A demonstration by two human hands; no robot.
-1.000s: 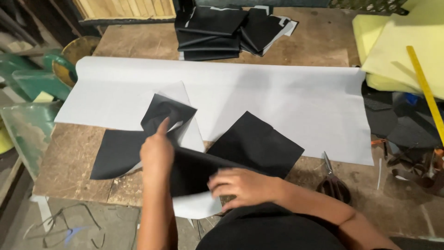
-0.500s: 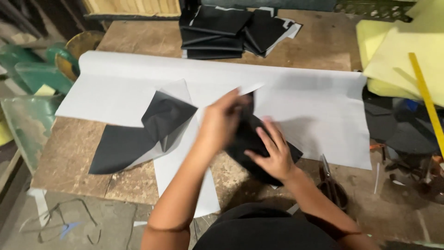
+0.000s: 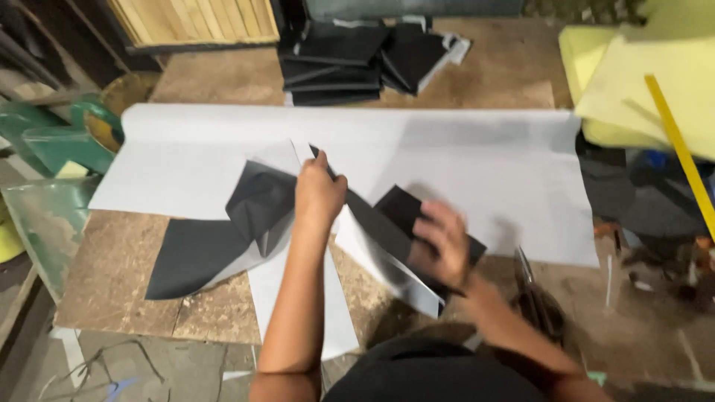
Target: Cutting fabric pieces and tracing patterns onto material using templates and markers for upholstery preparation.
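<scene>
My left hand (image 3: pixel 319 192) pinches the top corner of a black sheet with a pale underside (image 3: pixel 380 238) and lifts it off the table. My right hand (image 3: pixel 441 244) grips the same sheet lower down, at its right side, over a flat black piece (image 3: pixel 406 208). The sheet runs slanted between both hands. Left of my left forearm a second black sheet (image 3: pixel 223 238) lies crumpled and partly folded on the wooden table (image 3: pixel 112 268). A wide grey-white roll of material (image 3: pixel 447 149) is spread across the table under everything.
A stack of black folded pieces (image 3: pixel 350 56) sits at the table's far edge. Yellow foam slabs (image 3: pixel 633 74) and a yellow ruler (image 3: pixel 681 149) lie at the right. Scissors (image 3: pixel 532 294) rest near my right forearm. Green objects (image 3: pixel 52 141) stand at the left.
Both hands have lifted the black sheet and stretched it out: the left hand rose to its top corner, the right slid down to its right side. The pale underside now shows.
</scene>
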